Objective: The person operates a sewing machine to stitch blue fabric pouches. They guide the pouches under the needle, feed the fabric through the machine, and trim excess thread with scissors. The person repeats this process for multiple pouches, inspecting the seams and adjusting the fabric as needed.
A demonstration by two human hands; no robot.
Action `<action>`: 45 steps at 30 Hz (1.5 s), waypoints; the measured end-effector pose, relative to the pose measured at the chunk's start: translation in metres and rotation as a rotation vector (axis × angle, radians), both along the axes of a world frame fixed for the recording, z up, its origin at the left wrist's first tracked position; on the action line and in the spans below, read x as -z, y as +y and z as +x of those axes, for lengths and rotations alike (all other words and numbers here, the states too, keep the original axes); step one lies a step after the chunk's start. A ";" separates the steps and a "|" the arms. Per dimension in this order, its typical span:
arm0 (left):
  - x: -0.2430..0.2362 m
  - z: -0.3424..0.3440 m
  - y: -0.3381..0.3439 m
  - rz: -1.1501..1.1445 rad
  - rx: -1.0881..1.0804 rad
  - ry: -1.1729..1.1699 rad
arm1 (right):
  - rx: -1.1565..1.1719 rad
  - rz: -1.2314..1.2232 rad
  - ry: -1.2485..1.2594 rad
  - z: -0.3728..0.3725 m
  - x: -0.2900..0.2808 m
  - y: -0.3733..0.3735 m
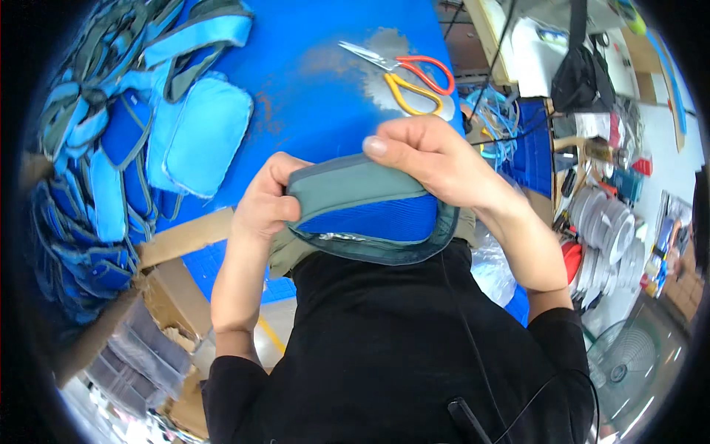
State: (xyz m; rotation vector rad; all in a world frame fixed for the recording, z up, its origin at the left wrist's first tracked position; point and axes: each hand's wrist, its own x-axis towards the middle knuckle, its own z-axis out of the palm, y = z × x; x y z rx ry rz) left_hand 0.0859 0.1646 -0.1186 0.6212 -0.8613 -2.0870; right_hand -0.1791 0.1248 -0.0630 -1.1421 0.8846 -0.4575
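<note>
Between my two hands, in front of my waist, is a sewn fabric piece with a blue mesh panel and a grey-green border band. My left hand pinches the band at its left end. At the upper right edge my right hand grips the band, thumb lying along the top. A pair of scissors with one red and one yellow handle lies on the blue table beyond my right hand. Light blue fabric pads lie on the table's left side.
More blue and grey sewn strips are heaped along the left. Below them stands a cardboard box with grey pieces inside. At right are blue cables, rolls of white tape and a standing fan.
</note>
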 end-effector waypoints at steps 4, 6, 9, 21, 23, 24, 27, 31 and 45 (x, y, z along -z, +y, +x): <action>0.017 0.009 -0.003 0.008 0.017 0.036 | 0.014 -0.043 0.011 0.001 -0.005 -0.002; 0.022 0.010 -0.005 0.033 0.014 0.042 | 0.040 -0.057 0.004 0.001 0.001 0.000; 0.026 0.009 -0.006 0.041 -0.028 0.040 | 0.075 -0.081 0.003 -0.001 0.001 0.000; -0.026 -0.040 0.000 -0.297 -0.613 -0.764 | 0.388 -0.277 0.012 -0.032 0.021 0.020; -0.022 -0.048 0.000 -0.489 -0.699 -0.893 | 0.461 -0.374 0.023 -0.014 0.005 0.016; -0.020 -0.053 0.000 -0.588 -0.732 -0.946 | 0.405 -0.351 0.091 -0.010 -0.005 0.015; -0.020 -0.062 0.010 -0.415 -0.698 -0.818 | 0.305 -0.261 0.131 -0.002 -0.018 0.013; -0.020 -0.055 0.024 0.166 -0.418 -0.172 | 0.353 -0.123 -0.157 -0.024 0.006 0.008; -0.021 -0.038 0.024 0.393 -0.075 0.186 | 0.343 -0.109 -0.266 -0.036 0.025 0.004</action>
